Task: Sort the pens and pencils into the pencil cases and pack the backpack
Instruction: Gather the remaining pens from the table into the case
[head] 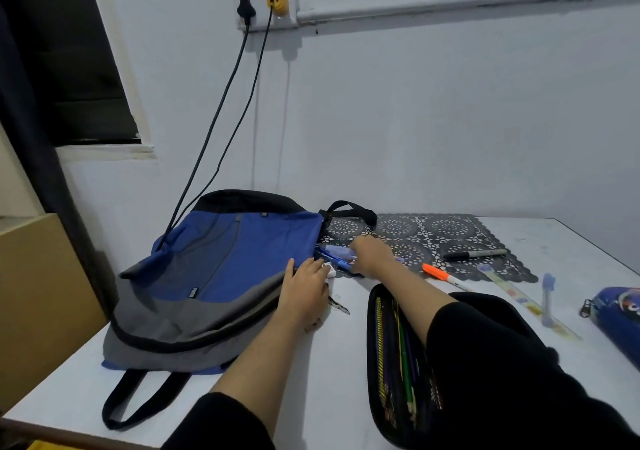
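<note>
Black pencil case [391, 363] is lying open on the table [311, 363] w/ pencils inside; R hand [372, 254] is gripping blue pens [337, 258] just beside the backpack [225, 269] (lying flat), L hand [304, 290] is resting open, fingers straight, at its edge

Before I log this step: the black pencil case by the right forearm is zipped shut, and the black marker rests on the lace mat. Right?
Not quite: the head view shows the black pencil case lying open, pencils visible inside. The black marker does rest on the lace mat.
</note>
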